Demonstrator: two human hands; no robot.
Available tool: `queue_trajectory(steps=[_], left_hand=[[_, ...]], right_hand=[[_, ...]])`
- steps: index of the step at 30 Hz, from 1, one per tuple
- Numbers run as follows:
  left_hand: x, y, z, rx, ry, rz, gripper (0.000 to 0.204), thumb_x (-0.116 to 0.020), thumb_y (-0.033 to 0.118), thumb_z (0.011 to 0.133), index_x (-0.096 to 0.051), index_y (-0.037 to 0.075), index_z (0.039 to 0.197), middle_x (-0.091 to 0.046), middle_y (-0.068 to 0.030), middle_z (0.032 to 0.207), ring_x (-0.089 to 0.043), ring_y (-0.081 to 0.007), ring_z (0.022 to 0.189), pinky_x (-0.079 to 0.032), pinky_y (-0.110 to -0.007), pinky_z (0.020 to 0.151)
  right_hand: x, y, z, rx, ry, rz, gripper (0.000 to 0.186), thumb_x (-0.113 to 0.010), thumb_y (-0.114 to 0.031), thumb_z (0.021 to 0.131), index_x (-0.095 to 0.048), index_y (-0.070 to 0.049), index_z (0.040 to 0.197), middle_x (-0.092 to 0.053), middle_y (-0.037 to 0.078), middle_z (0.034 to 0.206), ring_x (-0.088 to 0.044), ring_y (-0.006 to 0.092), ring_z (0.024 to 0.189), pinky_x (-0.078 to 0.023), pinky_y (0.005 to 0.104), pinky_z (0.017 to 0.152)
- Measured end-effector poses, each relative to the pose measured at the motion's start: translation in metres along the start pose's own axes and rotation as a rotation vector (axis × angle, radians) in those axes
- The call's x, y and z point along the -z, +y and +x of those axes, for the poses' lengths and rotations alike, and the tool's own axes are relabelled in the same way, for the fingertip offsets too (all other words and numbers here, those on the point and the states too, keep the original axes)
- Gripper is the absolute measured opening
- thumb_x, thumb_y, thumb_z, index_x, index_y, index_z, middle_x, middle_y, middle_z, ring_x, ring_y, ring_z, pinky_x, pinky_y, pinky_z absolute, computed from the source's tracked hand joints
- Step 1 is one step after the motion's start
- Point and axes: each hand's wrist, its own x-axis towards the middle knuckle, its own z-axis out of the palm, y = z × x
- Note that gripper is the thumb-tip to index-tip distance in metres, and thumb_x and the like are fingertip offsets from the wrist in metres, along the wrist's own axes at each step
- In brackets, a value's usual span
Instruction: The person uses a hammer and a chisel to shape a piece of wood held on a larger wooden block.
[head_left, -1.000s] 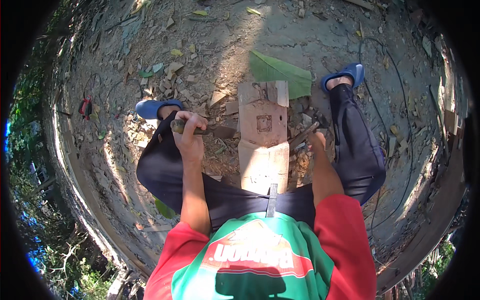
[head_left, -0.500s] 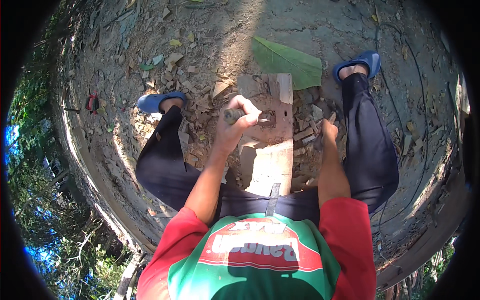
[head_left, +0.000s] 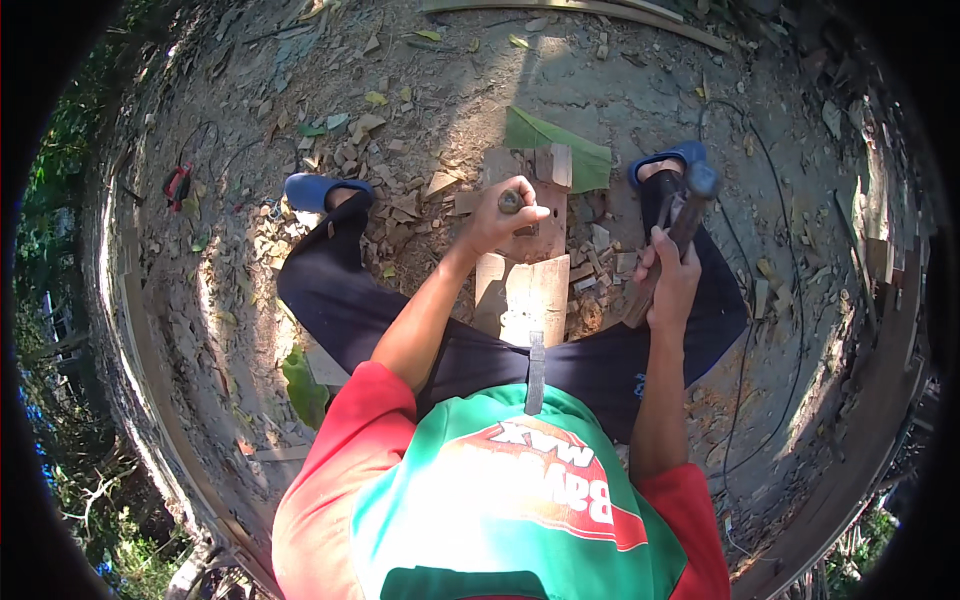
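A wooden beam (head_left: 525, 290) lies lengthwise between my legs, with a dark cut hollow partly hidden behind my left hand. My left hand (head_left: 494, 224) is closed around a chisel (head_left: 511, 201), held upright over the beam at that hollow; its round handle end faces up and its blade is hidden. To the right of the beam, my right hand (head_left: 672, 282) grips a hammer (head_left: 703, 181) raised in front of my right leg. The hammer's round head points up and away from me.
Wood chips and offcuts (head_left: 405, 205) litter the ground on both sides of the beam. A large green leaf (head_left: 580, 145) lies past its far end. A black cable (head_left: 775, 190) runs along the right, and a small red object (head_left: 178, 187) lies far left. Long wood strips (head_left: 600, 10) lie at the back.
My right hand has risen with the hammer from low beside the beam. My left hand has shifted right, and the chisel has gone from tilted to upright. The whole view has shifted slightly.
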Motion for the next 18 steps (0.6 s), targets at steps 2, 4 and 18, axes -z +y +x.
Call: queue_trajectory(steps=[2,4,18], left_hand=[[-0.002,0.001,0.001,0.01,-0.035,0.047,0.024,-0.074,0.021,0.083,-0.053,0.01,0.081,-0.051,0.0063,0.074,-0.048,-0.0024,0.07,-0.04,-0.022,0.062],[-0.003,-0.004,-0.002,-0.003,-0.03,0.076,0.029,-0.077,0.024,0.082,-0.053,0.009,0.08,-0.048,0.0061,0.072,-0.045,-0.0032,0.069,-0.039,-0.023,0.061],[-0.022,-0.032,-0.012,-0.352,-0.04,0.168,0.038,-0.081,0.032,0.078,-0.062,0.006,0.098,-0.062,-0.0002,0.086,-0.055,-0.0091,0.082,-0.047,-0.03,0.076]], right_hand=[[-0.007,-0.021,-0.023,0.236,-0.037,0.038,0.018,-0.067,-0.015,0.087,-0.053,-0.004,0.094,-0.051,0.002,0.064,-0.051,0.011,0.048,-0.042,0.0258,0.044],[-0.015,-0.05,-0.047,0.272,-0.083,0.045,0.015,-0.065,-0.009,0.087,-0.054,-0.002,0.094,-0.053,0.003,0.067,-0.05,0.01,0.049,-0.042,0.0251,0.046],[-0.048,0.01,-0.051,0.742,-0.363,-0.791,0.025,-0.071,-0.009,0.073,-0.055,0.0,0.091,-0.064,0.019,0.071,-0.067,0.0364,0.069,-0.051,0.0426,0.06]])
